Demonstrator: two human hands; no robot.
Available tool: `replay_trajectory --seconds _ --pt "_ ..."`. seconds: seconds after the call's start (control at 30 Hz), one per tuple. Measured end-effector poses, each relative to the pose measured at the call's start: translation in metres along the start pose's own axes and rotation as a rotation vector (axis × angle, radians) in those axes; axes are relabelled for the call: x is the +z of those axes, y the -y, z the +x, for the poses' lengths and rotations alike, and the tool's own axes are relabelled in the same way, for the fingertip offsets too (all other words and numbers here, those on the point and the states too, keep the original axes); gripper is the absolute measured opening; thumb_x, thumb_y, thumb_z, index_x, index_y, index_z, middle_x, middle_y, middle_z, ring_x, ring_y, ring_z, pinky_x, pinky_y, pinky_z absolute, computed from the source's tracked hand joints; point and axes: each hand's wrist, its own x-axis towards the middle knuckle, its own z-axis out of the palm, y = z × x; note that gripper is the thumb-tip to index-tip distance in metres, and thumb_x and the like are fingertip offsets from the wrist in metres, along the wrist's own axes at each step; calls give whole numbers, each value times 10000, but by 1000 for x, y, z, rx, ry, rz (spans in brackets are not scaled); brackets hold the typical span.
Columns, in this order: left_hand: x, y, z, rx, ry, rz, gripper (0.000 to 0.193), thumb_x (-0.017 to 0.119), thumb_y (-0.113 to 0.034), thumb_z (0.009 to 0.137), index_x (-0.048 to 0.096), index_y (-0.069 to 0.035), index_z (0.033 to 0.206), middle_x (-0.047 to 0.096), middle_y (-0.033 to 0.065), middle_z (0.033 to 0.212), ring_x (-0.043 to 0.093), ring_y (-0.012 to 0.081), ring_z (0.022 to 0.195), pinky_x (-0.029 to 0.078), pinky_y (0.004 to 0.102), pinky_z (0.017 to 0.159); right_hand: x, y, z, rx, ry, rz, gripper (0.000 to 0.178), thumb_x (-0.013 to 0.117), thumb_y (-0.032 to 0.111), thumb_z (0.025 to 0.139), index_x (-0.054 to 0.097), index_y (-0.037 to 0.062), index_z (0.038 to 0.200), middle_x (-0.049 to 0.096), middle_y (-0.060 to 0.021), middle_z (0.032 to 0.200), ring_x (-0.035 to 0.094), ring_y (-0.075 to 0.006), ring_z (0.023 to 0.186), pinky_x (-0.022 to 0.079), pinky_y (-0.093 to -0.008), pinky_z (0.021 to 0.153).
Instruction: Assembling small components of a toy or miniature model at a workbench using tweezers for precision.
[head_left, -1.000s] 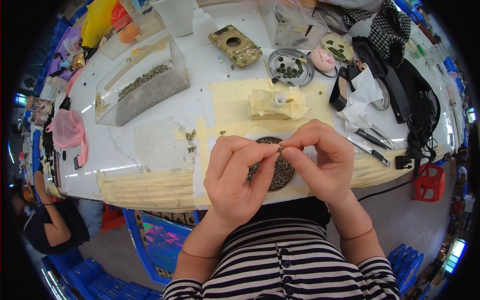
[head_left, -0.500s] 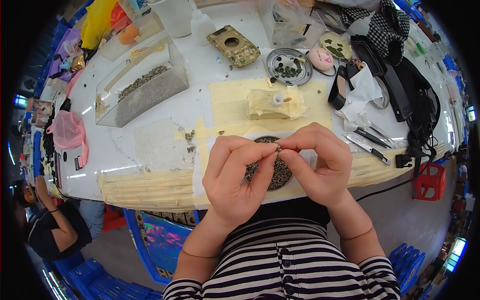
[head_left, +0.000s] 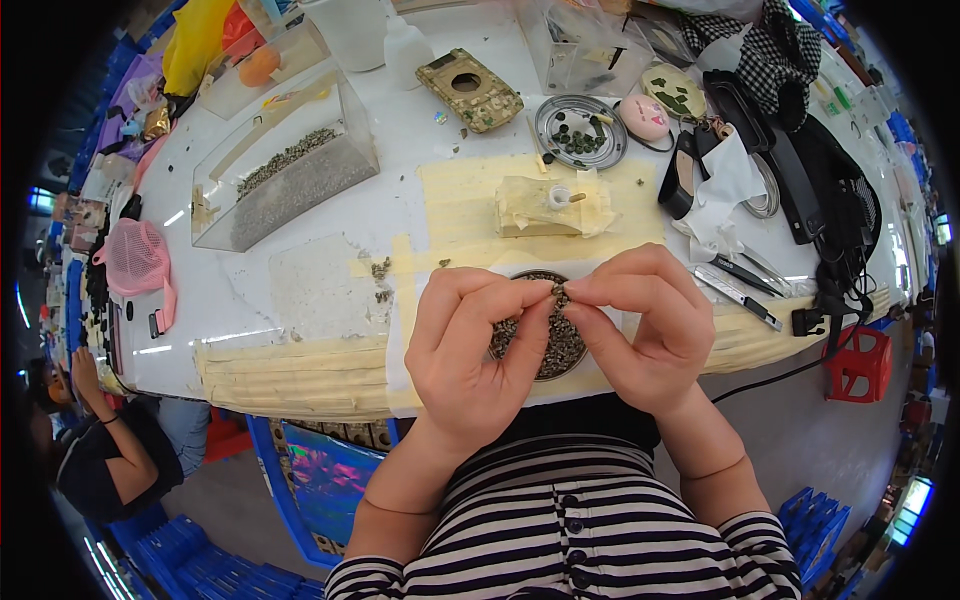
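Over a round dish (head_left: 541,273) near the table's front edge, my left hand (head_left: 460,355) and my right hand (head_left: 652,335) meet fingertip to fingertip. Both hands are closed in a pinch on a short row of tiny grey-green parts (head_left: 560,297), whose exact kind is too small to make out. Many similar loose parts (head_left: 560,350) fill the dish below, partly covered by my fingers. Beyond my hands sits a block wrapped in yellow tape (head_left: 520,222) with a small translucent cup (head_left: 557,197) on top.
A camouflage model tank hull (head_left: 490,105) lies at the back. Beside it stands a metal dish (head_left: 541,128) of dark green bits. A clear bin (head_left: 330,185) of small parts is at left, near a pink mesh scoop (head_left: 137,262). Tweezers (head_left: 745,275) and a craft knife (head_left: 738,298) lie at right.
My fingertips have drawn slightly apart, and more of the tiny parts shows between them. My right hand has shifted a little to the right.
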Motion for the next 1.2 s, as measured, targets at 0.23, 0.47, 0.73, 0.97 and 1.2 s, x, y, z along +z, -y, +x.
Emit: replay_trajectory --seconds 0.23,0.47,0.73,0.97,1.2 --pt "-2 -2 1 21 8 -15 220 760 63 760 705 -15 958 609 82 860 598 205 744 484 287 624 0 -2 0 105 64 95 161 762 -22 762 721 -2 916 647 -77 817 612 -138 688 490 -252 601" --pt "-1 -2 0 16 17 1 218 760 61 761 706 -18 956 609 79 860 598 207 745 483 287 625 -3 -5 0 140 72 188 157 754 -32 763 718 -2 912 647 -76 820 608 -141 681 485 -244 606" --pt "-1 -1 0 13 4 -2 218 756 71 763 701 -8 959 609 86 862 599 208 743 486 286 618 -1 -2 -2 21 21 0 202 781 -27 736 737 16 929 643 -79 824 621 -142 689 495 -252 604" --pt "-2 -2 1 25 23 -16 220 752 66 765 706 -17 964 608 83 870 596 206 748 486 285 626 0 -2 -1 157 93 144 161 762 -21 759 724 -2 914 641 -71 820 609 -133 681 489 -244 603" --pt "-1 -2 0 19 31 14 225 758 70 753 705 -17 954 606 81 860 595 210 746 484 289 624 -2 -2 -1 100 35 100 168 770 -31 742 716 2 897 641 -76 822 612 -142 686 491 -251 615"
